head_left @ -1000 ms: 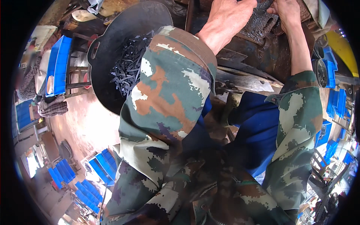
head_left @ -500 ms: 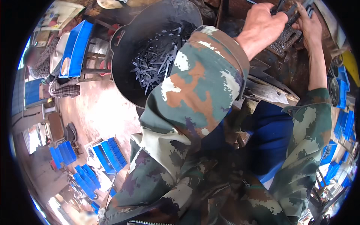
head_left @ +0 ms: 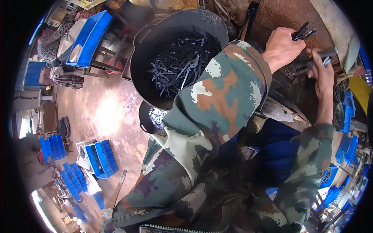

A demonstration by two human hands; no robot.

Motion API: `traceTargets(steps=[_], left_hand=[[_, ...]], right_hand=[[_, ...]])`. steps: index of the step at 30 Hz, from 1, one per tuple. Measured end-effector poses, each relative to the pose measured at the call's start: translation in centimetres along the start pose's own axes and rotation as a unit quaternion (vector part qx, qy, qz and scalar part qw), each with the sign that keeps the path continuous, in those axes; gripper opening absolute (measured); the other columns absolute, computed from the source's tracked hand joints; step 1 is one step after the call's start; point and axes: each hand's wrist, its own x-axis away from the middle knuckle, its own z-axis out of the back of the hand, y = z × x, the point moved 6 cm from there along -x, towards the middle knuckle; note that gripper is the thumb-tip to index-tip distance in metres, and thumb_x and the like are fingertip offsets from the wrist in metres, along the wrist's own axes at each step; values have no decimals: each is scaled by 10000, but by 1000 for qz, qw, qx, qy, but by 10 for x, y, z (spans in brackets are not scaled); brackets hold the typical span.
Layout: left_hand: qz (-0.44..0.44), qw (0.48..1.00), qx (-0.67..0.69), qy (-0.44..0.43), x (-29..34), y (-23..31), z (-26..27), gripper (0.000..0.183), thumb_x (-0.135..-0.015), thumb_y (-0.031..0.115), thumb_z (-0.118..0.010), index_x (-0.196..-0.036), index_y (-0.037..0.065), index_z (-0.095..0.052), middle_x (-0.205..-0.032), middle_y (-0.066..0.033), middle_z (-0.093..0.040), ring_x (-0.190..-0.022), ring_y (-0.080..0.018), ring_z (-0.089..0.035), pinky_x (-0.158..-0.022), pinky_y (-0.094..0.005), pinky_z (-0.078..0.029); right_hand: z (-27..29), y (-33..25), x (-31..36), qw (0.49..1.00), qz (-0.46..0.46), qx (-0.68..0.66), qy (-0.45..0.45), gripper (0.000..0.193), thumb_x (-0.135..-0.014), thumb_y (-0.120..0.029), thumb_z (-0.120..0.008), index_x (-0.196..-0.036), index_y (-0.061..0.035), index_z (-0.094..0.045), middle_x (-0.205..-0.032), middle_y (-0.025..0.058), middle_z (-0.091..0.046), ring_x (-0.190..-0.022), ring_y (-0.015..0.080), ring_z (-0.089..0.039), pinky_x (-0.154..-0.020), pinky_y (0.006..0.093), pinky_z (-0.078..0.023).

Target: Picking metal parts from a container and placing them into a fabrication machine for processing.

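Observation:
My left hand (head_left: pixel 283 47), at the upper right, is closed round a few black metal strips (head_left: pixel 304 32); their ends stick out beyond the fingers. To its right and slightly nearer, my right hand (head_left: pixel 323 75) is partly blurred. Its fingers are bent round a dark metal piece (head_left: pixel 331 53) with a shiny end beside it; its exact kind is unclear. Both hands are over a dark, grimy work surface (head_left: pixel 283 13). Left of my left forearm stands a big black pan (head_left: pixel 136 66), holding a heap of dark flat metal strips (head_left: pixel 184 64).
A smaller black pan (head_left: pixel 144 116) with shiny pieces sits below the big one. Blue bins (head_left: pixel 87 40) stand on a bench at left, where a person (head_left: pixel 52 42) is. More blue trays (head_left: pixel 101 159) rest on the floor. A pale sheet (head_left: pixel 338 25) lies at the far right.
My hands, close together before, are now farther apart, the right one lower. The view has shifted, so the big pan appears farther right and the smaller pan shows.

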Motion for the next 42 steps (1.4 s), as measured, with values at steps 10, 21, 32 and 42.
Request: traceTargets(steps=[10,21,32,42], left_hand=[[-47,977,-178,-109,7,7,-13,328,-749,337,-625,-753,23,-720,-670,-141,-687,-682,-278,-704,-696,-377,-551],[-92,880,-424,-196,3,-40,-12,302,-857,284,-694,-1008,23,-716,-937,-163,-688,-844,-315,-661,-760,-395,-498],[-3,877,-435,-205,-14,-72,-17,216,-869,240,-657,-1026,103,-715,-816,-161,-673,-830,-358,-642,-764,-447,-492],[93,970,-43,-218,15,-14,-43,178,-899,187,-683,-881,11,-699,-755,7,-653,-684,-46,-537,-618,-233,-417]], right_hand=[[-9,9,124,900,243,276,-233,322,-720,106,-653,-1018,-16,-647,-1187,134,-652,-1002,269,-662,-806,366,-532],[5,15,116,944,51,200,-259,260,-781,5,-631,-1039,-14,-655,-968,101,-684,-922,205,-659,-757,298,-529],[35,40,63,991,-114,-63,12,200,-946,-173,-633,-1063,-11,-631,-987,111,-693,-602,57,-526,-501,249,-524],[19,32,48,967,-78,-237,41,190,-972,-171,-611,-1088,-22,-604,-880,60,-684,-492,39,-372,-525,269,-503]])
